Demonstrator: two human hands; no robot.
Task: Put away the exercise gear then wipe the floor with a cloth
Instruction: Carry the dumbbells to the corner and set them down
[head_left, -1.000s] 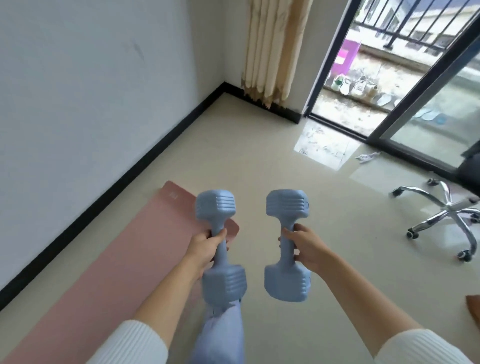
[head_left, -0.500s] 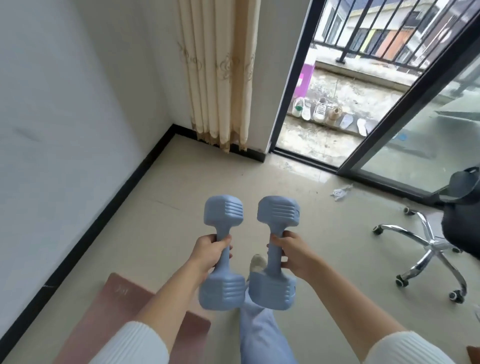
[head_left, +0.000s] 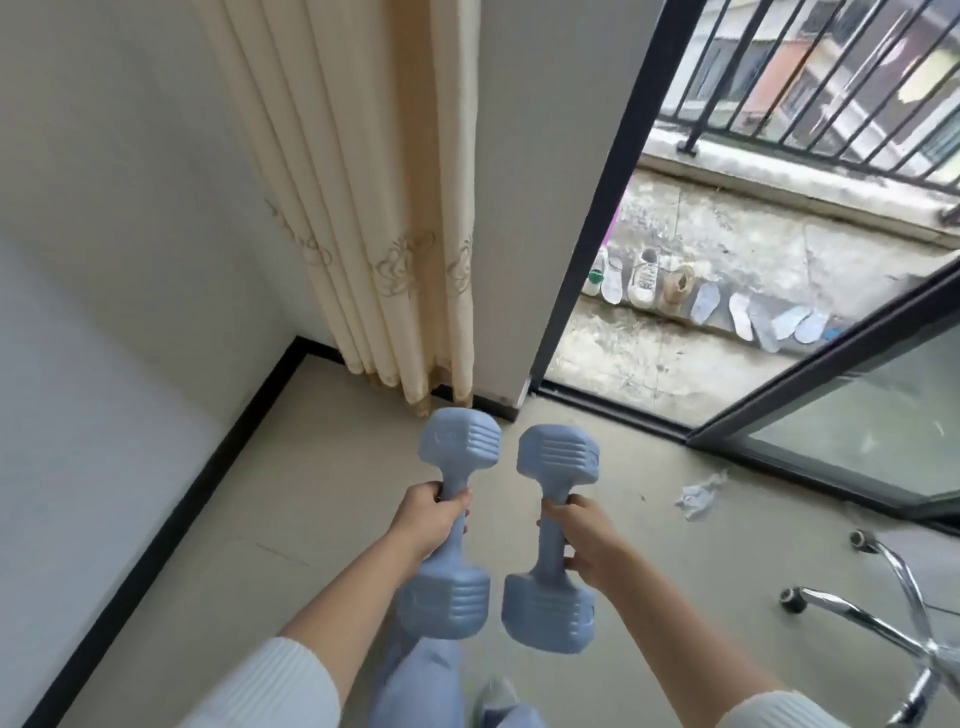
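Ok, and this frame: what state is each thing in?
left dumbbell: off the floor, left hand grips its handle.
right dumbbell: off the floor, right hand grips its handle.
curtain: drawn aside, bunched by the wall.
door: slid open.
paper: crumpled, on the floor.

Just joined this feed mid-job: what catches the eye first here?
Front and centre, the left hand grips the left pale blue plastic dumbbell and the right hand grips the right pale blue plastic dumbbell, both roughly upright. Beyond them a cream pleated curtain hangs in the corner, with a row of shoes on the balcony to its right. A crumpled white scrap lies on the floor at right.
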